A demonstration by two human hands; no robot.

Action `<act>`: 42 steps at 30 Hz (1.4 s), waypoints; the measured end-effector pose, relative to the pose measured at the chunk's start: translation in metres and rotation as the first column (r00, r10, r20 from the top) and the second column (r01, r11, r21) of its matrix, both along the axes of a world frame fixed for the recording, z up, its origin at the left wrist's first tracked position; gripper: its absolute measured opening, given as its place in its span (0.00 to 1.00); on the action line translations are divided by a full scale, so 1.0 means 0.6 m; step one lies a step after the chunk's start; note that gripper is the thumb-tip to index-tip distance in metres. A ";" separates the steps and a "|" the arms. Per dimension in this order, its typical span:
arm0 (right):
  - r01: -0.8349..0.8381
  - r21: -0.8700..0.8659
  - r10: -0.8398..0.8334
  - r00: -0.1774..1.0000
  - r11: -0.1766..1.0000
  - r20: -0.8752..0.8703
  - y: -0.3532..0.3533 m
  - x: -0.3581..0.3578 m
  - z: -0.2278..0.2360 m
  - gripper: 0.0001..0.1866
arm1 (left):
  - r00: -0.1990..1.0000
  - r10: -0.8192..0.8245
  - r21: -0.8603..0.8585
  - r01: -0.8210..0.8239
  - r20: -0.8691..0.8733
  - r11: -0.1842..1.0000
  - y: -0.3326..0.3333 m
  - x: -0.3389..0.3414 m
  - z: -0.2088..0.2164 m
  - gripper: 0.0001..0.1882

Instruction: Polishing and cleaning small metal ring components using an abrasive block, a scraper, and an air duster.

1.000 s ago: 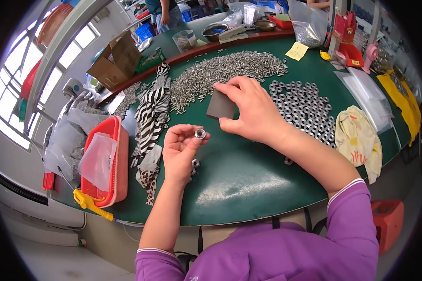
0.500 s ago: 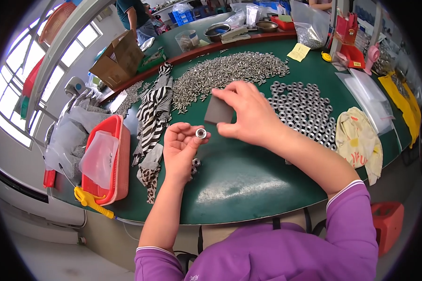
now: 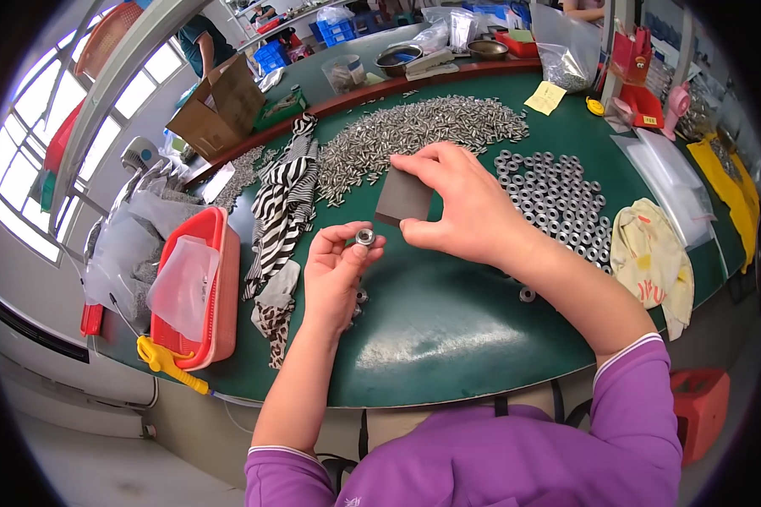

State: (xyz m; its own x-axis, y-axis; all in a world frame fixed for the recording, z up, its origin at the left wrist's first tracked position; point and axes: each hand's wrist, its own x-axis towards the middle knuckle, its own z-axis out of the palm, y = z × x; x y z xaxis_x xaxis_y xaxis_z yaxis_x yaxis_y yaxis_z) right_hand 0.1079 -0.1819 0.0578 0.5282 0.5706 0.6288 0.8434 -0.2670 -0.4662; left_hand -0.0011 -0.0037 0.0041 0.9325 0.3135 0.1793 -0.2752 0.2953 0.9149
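Between the thumb and fingers of my left hand (image 3: 336, 269) is a small shiny metal ring (image 3: 364, 237), its round opening facing up. My right hand (image 3: 465, 198) grips a dark grey-brown rectangular block (image 3: 403, 198) by its edges, thumb below and fingers above. The block is held just above and to the right of the ring, with a small gap between them. A few more metal rings lie on the green table, partly hidden behind my left wrist. One loose ring (image 3: 527, 294) sits beneath my right forearm.
Many metal rings (image 3: 558, 203) stand in rows at the right, beside a stained cream cloth (image 3: 651, 253). A wide heap of small metal pins (image 3: 414, 131) covers the far middle. Left are a striped cloth (image 3: 281, 203), a red basket (image 3: 226, 296) and a yellow air gun (image 3: 165, 359).
The block in my right hand has shifted slightly right and tilted. My left hand still pinches the ring in nearly the same place. The whole view has moved a little.
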 end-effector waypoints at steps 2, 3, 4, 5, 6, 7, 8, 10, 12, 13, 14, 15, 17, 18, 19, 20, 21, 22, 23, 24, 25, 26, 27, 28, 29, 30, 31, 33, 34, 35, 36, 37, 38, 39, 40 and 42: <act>-0.009 -0.003 0.009 1.000 1.000 0.005 -0.001 -0.002 -0.004 0.32 | 1.000 -0.023 -0.002 0.023 -0.005 1.000 -0.003 0.000 0.000 0.12; -0.006 -0.004 0.006 1.000 1.000 0.007 -0.002 -0.003 -0.002 0.32 | 1.000 -0.017 0.007 0.017 -0.020 1.000 -0.001 0.003 -0.002 0.13; -0.028 -0.003 0.028 1.000 1.000 0.005 -0.002 -0.006 -0.001 0.32 | 1.000 -0.016 0.007 0.016 -0.022 1.000 -0.001 0.003 -0.004 0.13; -0.049 -0.002 0.049 0.999 0.999 0.003 -0.001 -0.009 0.000 0.32 | 1.000 -0.023 0.004 0.023 -0.005 1.000 -0.001 0.003 -0.005 0.12; -0.050 -0.002 0.050 0.999 0.999 0.001 0.000 -0.011 -0.003 0.32 | 0.999 -0.030 0.002 0.030 0.011 1.000 0.000 0.003 -0.006 0.12; -0.087 0.003 0.087 0.996 0.996 0.009 0.003 -0.012 -0.007 0.33 | 1.000 -0.029 0.002 0.029 0.008 1.000 0.001 0.002 -0.008 0.12; -0.124 0.008 0.124 0.992 0.992 0.018 0.005 -0.013 -0.010 0.33 | 0.998 -0.060 -0.001 0.060 0.013 0.998 0.003 0.000 -0.010 0.12; 0.027 0.009 -0.029 0.985 1.000 0.168 0.007 0.001 -0.017 0.33 | 0.995 -0.094 -0.004 0.094 0.016 0.996 0.002 -0.002 -0.009 0.11; 0.123 0.031 -0.127 0.980 0.992 0.153 0.000 0.021 -0.023 0.32 | 0.984 -0.161 -0.007 0.161 0.071 0.987 -0.006 -0.003 -0.001 0.10; 0.116 0.032 -0.119 0.981 0.993 0.153 0.001 0.019 -0.020 0.32 | 0.988 -0.143 -0.025 0.144 0.062 0.989 -0.009 -0.006 -0.001 0.10; 0.016 0.054 -0.019 0.999 0.998 0.042 0.000 0.013 -0.012 0.32 | 0.990 -0.127 -0.036 0.130 0.064 0.991 -0.005 -0.005 0.000 0.09; -0.080 0.087 0.086 0.994 0.993 -0.067 0.000 0.007 -0.007 0.32 | 0.992 -0.112 -0.046 0.115 0.066 0.992 0.000 -0.003 0.000 0.09; -0.138 0.045 0.141 0.989 0.989 -0.050 0.003 -0.006 -0.008 0.32 | 0.990 -0.121 -0.067 0.127 0.076 0.990 0.004 0.001 -0.004 0.09; -0.162 0.045 0.164 0.985 0.986 -0.056 0.006 -0.008 -0.013 0.32 | 0.989 -0.130 -0.056 0.135 0.076 0.989 0.004 0.001 -0.006 0.09; -0.093 0.006 0.094 0.996 0.996 -0.015 0.008 -0.002 -0.018 0.32 | 0.988 -0.133 -0.045 0.136 0.074 0.990 0.004 -0.001 -0.007 0.08; -0.010 -0.011 0.010 0.998 1.000 0.059 0.007 0.007 -0.018 0.32 | 0.983 -0.151 -0.025 0.155 0.106 0.988 0.003 -0.001 -0.003 0.07; 0.075 -0.022 -0.071 0.988 0.997 0.133 0.004 0.014 -0.020 0.33 | 0.983 -0.150 -0.024 0.153 0.103 0.988 0.001 -0.003 -0.003 0.07; 0.052 0.002 -0.052 0.998 0.999 0.046 0.003 0.010 -0.017 0.32 | 0.982 -0.156 -0.040 0.161 0.105 0.986 -0.002 -0.003 -0.003 0.07; 0.048 0.002 -0.048 0.998 0.999 0.046 0.003 0.006 -0.013 0.32 | 0.981 -0.162 -0.057 0.168 0.107 0.984 -0.002 -0.004 -0.004 0.07; -0.061 0.024 0.061 0.998 0.998 -0.010 0.004 0.000 -0.006 0.32 | 0.986 -0.147 -0.033 0.150 0.085 0.988 0.003 -0.003 -0.003 0.07; -0.159 0.051 0.162 0.985 0.986 -0.062 0.001 -0.006 -0.001 0.31 | 0.985 -0.151 -0.034 0.154 0.086 0.987 0.002 -0.003 -0.005 0.07; -0.172 0.013 0.172 0.985 0.985 0.003 0.004 -0.009 -0.006 0.31 | 0.981 -0.172 -0.048 0.177 0.090 0.983 0.001 -0.002 -0.006 0.07; -0.168 0.012 0.168 0.986 0.986 0.004 0.004 -0.005 -0.010 0.31 | 0.977 -0.193 -0.062 0.199 0.094 0.978 0.000 -0.002 -0.008 0.07; -0.059 -0.001 0.059 0.994 0.998 0.089 0.006 -0.001 -0.013 0.31 | 0.976 -0.200 -0.027 0.203 0.084 0.979 0.002 -0.003 -0.008 0.07; 0.051 -0.004 -0.050 0.984 0.999 0.173 0.007 0.004 -0.015 0.31 | 0.976 -0.200 -0.025 0.203 0.083 0.979 0.001 -0.004 -0.007 0.07; 0.057 0.042 -0.062 0.989 0.997 0.133 0.004 0.010 -0.017 0.32 | 0.968 -0.230 -0.058 0.237 0.099 0.970 -0.002 -0.004 -0.006 0.08; 0.053 0.043 -0.059 0.989 0.998 0.133 0.003 0.008 -0.013 0.32 | 0.960 -0.255 -0.092 0.267 0.118 0.959 -0.003 -0.005 -0.006 0.08; -0.116 0.087 0.119 0.992 0.989 -0.030 0.001 -0.002 -0.001 0.32 | 0.964 -0.251 -0.090 0.259 0.086 0.962 0.000 -0.005 -0.005 0.09; -0.165 0.063 0.163 0.986 0.984 0.044 0.003 -0.006 -0.005 0.32 | 0.968 -0.241 -0.130 0.249 0.074 0.960 -0.002 -0.003 -0.005 0.08; -0.153 0.050 0.153 0.988 0.987 0.020 0.006 -0.009 -0.011 0.32 | 0.971 -0.231 -0.169 0.238 0.061 0.956 -0.003 -0.001 -0.005 0.08; -0.142 0.038 0.142 0.990 0.989 -0.004 0.007 -0.010 -0.018 0.32 | 0.970 -0.235 -0.170 0.242 0.061 0.955 -0.004 0.001 -0.005 0.08; -0.027 0.010 0.026 0.995 1.000 0.094 0.013 -0.002 -0.020 0.32 | 0.962 -0.264 -0.157 0.272 0.070 0.949 0.000 0.000 -0.005 0.08; -0.014 0.028 0.011 0.997 1.000 0.082 0.012 0.003 -0.020 0.32 | 0.953 -0.293 -0.143 0.302 0.079 0.943 0.003 -0.001 -0.004 0.09; 0.000 0.045 -0.004 0.998 0.999 0.069 0.010 0.006 -0.019 0.32 | 0.958 -0.279 -0.146 0.286 0.063 0.947 0.004 -0.004 -0.004 0.09; -0.058 0.064 0.056 0.998 0.996 0.028 0.005 0.000 -0.012 0.32 | 0.958 -0.280 -0.149 0.287 0.065 0.946 0.003 -0.003 -0.005 0.09; -0.177 0.087 0.171 0.983 0.980 0.068 0.006 -0.010 -0.009 0.31 | 0.962 -0.267 -0.159 0.272 0.052 0.949 0.003 0.002 -0.008 0.09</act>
State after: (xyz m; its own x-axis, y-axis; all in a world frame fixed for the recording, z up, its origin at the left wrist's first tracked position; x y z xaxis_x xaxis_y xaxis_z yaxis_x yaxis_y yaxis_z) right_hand 0.1019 -0.1781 0.0522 0.3854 0.5885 0.7107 0.9005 -0.0718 -0.4289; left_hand -0.0001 -0.0021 -0.0004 0.9814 0.0787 0.1750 -0.1906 0.5069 0.8406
